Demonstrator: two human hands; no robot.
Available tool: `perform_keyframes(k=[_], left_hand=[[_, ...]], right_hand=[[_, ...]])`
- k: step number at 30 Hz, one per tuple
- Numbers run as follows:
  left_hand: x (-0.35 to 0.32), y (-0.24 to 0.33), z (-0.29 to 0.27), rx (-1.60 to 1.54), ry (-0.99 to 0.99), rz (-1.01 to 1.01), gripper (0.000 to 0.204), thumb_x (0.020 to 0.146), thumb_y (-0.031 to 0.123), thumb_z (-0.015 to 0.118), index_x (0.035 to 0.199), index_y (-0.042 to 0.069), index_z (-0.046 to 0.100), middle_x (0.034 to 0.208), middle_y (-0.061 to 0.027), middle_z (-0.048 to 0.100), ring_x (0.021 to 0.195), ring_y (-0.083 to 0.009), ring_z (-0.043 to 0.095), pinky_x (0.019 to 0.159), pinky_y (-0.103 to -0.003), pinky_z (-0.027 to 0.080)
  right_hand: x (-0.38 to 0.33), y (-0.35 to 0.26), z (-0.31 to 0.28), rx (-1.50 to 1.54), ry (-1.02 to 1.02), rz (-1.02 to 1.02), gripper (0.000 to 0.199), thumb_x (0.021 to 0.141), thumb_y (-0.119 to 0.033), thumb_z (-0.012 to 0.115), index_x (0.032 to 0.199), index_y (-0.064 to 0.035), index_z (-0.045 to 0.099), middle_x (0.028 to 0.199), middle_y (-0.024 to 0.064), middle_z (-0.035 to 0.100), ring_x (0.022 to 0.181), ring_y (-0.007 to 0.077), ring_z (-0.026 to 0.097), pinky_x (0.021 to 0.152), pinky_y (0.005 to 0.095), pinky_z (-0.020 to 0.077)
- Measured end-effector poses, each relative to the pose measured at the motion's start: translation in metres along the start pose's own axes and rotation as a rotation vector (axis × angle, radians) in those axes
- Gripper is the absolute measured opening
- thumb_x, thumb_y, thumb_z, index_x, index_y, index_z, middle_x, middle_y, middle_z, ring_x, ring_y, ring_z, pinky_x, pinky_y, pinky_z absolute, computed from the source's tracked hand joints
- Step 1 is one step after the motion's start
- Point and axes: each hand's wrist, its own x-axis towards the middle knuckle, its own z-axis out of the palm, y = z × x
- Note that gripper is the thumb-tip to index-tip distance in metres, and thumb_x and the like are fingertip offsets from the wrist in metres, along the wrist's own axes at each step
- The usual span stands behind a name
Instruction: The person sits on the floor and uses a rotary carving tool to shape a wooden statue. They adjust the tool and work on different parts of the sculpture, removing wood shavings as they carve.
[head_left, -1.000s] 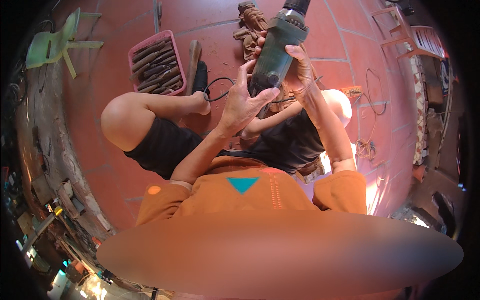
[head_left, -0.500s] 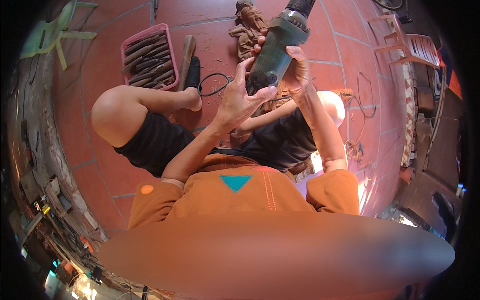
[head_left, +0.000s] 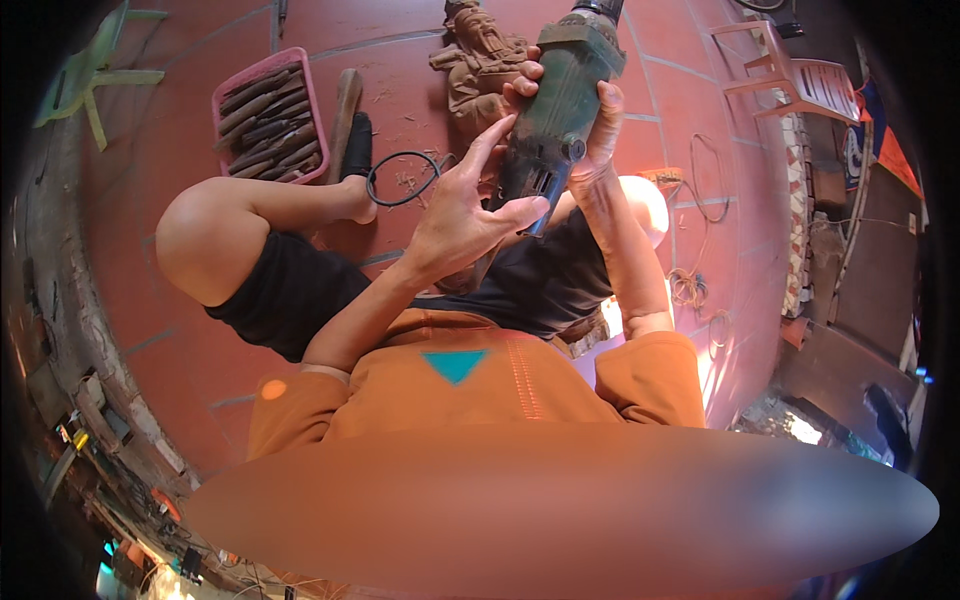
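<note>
Two bare hands are both closed on one green power tool (head_left: pixel 570 85), held tilted in front of the seated person's bent legs. The right hand (head_left: pixel 597 145) wraps the middle of the casing, its thumb on the right side and fingertips showing on the left. The left hand (head_left: pixel 455 215) grips the lower, darker end, thumb across the front; its other fingers are partly hidden. Below, a black cord loop (head_left: pixel 405 180) shows left of the left hand. A brown carved figure (head_left: pixel 478 75) is just beyond the hands, near the far edge of the red tiled floor (head_left: pixel 190 390). Toward the floor's far left corner, a pink basket (head_left: pixel 316 115) holds wooden-handled tools (head_left: pixel 262 125) from edge to edge; a wooden bar (head_left: pixel 344 120) lies beside its right edge. Near the floor's right edge stands a pink chair (head_left: pixel 820 88)
</note>
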Motion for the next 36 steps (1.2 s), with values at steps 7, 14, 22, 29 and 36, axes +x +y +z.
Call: perform_keyframes(k=[7,14,22,29,36], left_hand=[[-0.001,0.005,-0.005,-0.04,-0.04,-0.024,0.082,0.086,0.029,0.076,0.152,0.0,0.036,0.128,-0.0213,0.061,0.119,-0.0265,0.061,0.102,-0.037,0.049],[0.005,-0.006,-0.013,-0.312,-0.052,-0.082,0.056,0.098,0.016,0.058,0.15,0.004,0.042,0.124,-0.0152,0.062,0.109,-0.019,0.062,0.096,-0.032,0.051],[0.012,-0.011,-0.021,-0.4,-0.066,-0.167,0.044,0.102,0.011,0.047,0.146,0.004,0.048,0.121,-0.0127,0.066,0.105,-0.0162,0.065,0.09,-0.03,0.053],[0.018,-0.01,-0.04,-0.446,-0.126,-0.128,0.043,0.103,0.008,0.044,0.144,-0.002,0.046,0.126,-0.0206,0.065,0.109,-0.0246,0.067,0.094,-0.037,0.056],[0.016,-0.012,-0.031,-0.366,-0.136,-0.108,0.039,0.102,0.012,0.051,0.138,-0.002,0.054,0.122,-0.0166,0.067,0.107,-0.0218,0.067,0.093,-0.035,0.056]], right_hand=[[0.0,-0.001,0.006,-0.032,0.028,-0.03,0.086,0.073,-0.038,0.08,0.135,0.0055,0.039,0.11,0.0125,0.052,0.104,0.0261,0.056,0.114,0.0411,0.0418],[0.001,-0.001,0.005,-0.009,0.043,0.003,0.082,0.074,-0.036,0.079,0.134,0.0042,0.041,0.11,0.0122,0.053,0.104,0.0255,0.056,0.114,0.0395,0.0409],[0.003,-0.002,-0.004,0.026,-0.006,-0.036,0.075,0.079,-0.042,0.072,0.131,0.0066,0.046,0.11,0.015,0.06,0.101,0.029,0.064,0.111,0.0478,0.047],[0.004,-0.016,-0.002,0.138,-0.111,-0.089,0.081,0.078,-0.043,0.074,0.132,0.0072,0.04,0.109,0.0137,0.054,0.106,0.0265,0.058,0.104,0.0417,0.0516],[0.002,-0.027,0.002,0.151,0.038,-0.198,0.076,0.079,-0.027,0.078,0.133,0.0078,0.037,0.111,0.0151,0.049,0.11,0.0273,0.051,0.111,0.0403,0.0406]])
